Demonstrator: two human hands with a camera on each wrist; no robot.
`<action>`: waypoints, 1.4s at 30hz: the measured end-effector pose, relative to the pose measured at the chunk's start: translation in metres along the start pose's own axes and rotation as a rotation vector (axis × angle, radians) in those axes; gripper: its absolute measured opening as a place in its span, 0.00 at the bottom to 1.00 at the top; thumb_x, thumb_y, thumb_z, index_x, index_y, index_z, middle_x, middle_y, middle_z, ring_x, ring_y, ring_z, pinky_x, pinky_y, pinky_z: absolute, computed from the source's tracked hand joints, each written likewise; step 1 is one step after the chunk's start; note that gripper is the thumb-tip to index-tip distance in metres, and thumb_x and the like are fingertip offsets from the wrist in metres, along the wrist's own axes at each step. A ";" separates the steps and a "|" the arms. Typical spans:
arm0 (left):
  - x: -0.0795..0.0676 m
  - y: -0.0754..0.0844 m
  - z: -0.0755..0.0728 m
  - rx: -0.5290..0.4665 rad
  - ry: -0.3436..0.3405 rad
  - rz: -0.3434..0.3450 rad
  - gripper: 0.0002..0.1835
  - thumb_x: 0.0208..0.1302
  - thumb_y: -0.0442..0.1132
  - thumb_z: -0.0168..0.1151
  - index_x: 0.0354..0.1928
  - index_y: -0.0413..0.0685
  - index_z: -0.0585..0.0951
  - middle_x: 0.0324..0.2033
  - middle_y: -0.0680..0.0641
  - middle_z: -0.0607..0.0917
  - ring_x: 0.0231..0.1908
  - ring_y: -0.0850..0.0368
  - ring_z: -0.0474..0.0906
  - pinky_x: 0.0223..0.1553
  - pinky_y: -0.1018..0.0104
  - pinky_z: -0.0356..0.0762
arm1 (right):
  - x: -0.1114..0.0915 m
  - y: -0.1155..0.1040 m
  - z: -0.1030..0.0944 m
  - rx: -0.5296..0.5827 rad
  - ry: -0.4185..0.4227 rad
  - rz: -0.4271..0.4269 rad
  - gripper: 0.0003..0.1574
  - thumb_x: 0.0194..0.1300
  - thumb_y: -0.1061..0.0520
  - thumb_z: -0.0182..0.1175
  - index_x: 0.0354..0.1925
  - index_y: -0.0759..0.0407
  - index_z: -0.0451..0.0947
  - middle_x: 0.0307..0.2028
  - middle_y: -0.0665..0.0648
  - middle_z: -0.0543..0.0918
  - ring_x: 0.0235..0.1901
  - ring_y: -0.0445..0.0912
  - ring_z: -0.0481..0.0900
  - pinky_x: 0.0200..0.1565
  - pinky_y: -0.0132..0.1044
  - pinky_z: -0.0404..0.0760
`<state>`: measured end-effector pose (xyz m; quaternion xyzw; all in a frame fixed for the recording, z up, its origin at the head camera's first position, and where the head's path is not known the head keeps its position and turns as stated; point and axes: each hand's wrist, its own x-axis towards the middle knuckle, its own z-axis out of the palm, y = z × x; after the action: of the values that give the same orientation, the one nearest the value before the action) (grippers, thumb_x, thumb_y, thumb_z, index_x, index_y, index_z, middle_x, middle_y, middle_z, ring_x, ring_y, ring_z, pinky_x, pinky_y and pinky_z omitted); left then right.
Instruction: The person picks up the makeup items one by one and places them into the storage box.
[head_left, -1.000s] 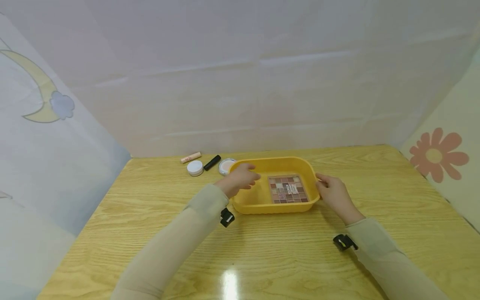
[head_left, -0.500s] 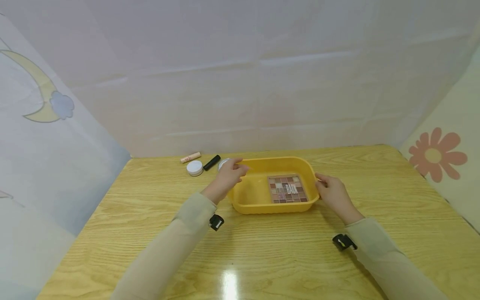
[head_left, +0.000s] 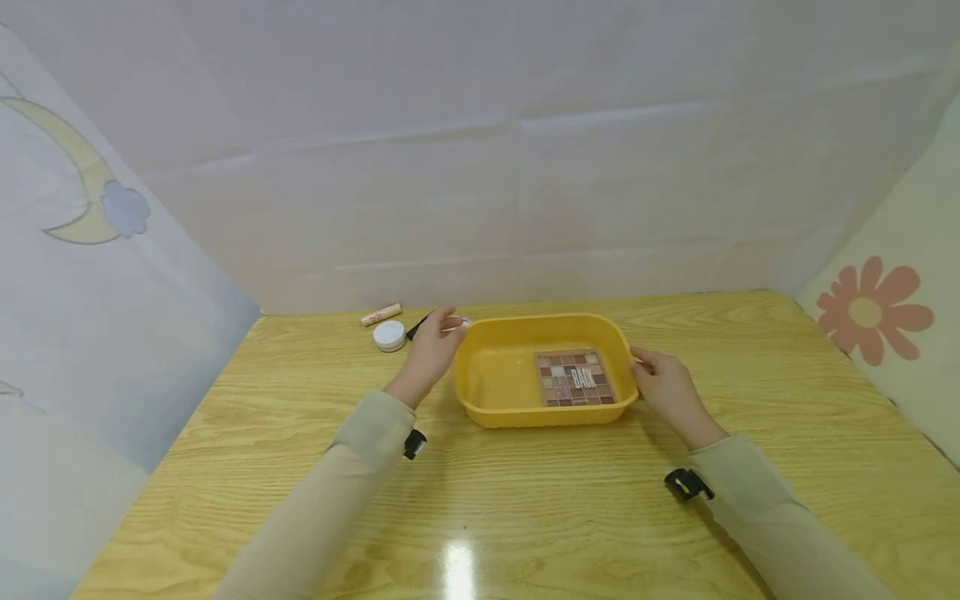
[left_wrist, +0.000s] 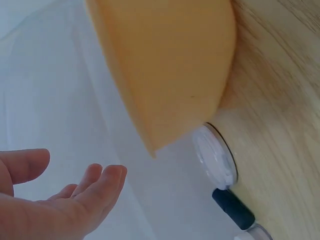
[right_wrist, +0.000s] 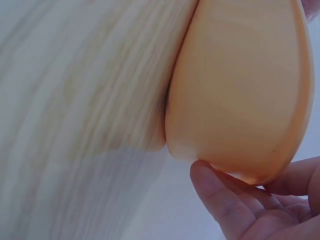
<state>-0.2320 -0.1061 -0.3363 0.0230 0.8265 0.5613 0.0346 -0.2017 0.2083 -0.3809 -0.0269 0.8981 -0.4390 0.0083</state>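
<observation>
The yellow plastic tray (head_left: 495,379) lies on the desk (head_left: 540,500), its long axis left to right. The right hand (head_left: 671,394) pinches its right end. Inside, at right, is the eyeshadow palette (head_left: 576,378). By the far left corner, the left hand (head_left: 427,354), thumb and fingers parted, holds nothing.

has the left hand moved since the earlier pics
Yes. In the head view the left hand has moved left, from over the yellow tray to beside its left end, closer to the unmoved white jar.

Booth-like setting: creased backdrop (head_left: 480,183), wooden table (head_left: 555,508)
</observation>
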 end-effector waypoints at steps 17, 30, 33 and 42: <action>0.013 -0.023 -0.005 0.192 0.048 -0.002 0.29 0.78 0.35 0.49 0.76 0.35 0.57 0.71 0.31 0.66 0.71 0.34 0.61 0.69 0.44 0.65 | 0.000 0.001 -0.001 0.004 -0.007 0.001 0.28 0.77 0.66 0.44 0.68 0.84 0.58 0.54 0.84 0.75 0.44 0.63 0.84 0.35 0.38 0.86; 0.022 -0.034 -0.003 0.393 0.057 0.047 0.31 0.76 0.34 0.54 0.75 0.32 0.58 0.71 0.32 0.66 0.71 0.38 0.61 0.71 0.46 0.63 | 0.000 0.001 -0.001 0.006 -0.005 0.000 0.28 0.77 0.66 0.45 0.68 0.83 0.58 0.53 0.83 0.77 0.40 0.58 0.85 0.33 0.36 0.85; 0.023 -0.036 -0.003 0.429 0.061 0.062 0.31 0.75 0.33 0.55 0.75 0.31 0.58 0.70 0.31 0.66 0.71 0.37 0.62 0.70 0.45 0.64 | 0.001 0.001 -0.001 0.006 -0.004 0.006 0.28 0.77 0.65 0.45 0.68 0.83 0.59 0.53 0.83 0.77 0.39 0.56 0.84 0.33 0.35 0.85; 0.029 -0.041 -0.004 0.470 0.046 0.048 0.31 0.75 0.33 0.55 0.74 0.32 0.59 0.71 0.31 0.65 0.71 0.37 0.62 0.71 0.45 0.63 | 0.001 0.002 0.000 0.010 -0.006 0.009 0.28 0.77 0.66 0.45 0.68 0.83 0.59 0.53 0.82 0.77 0.39 0.56 0.84 0.32 0.33 0.84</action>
<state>-0.2612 -0.1231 -0.3742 0.0375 0.9343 0.3545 -0.0039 -0.2026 0.2097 -0.3821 -0.0239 0.8960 -0.4432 0.0130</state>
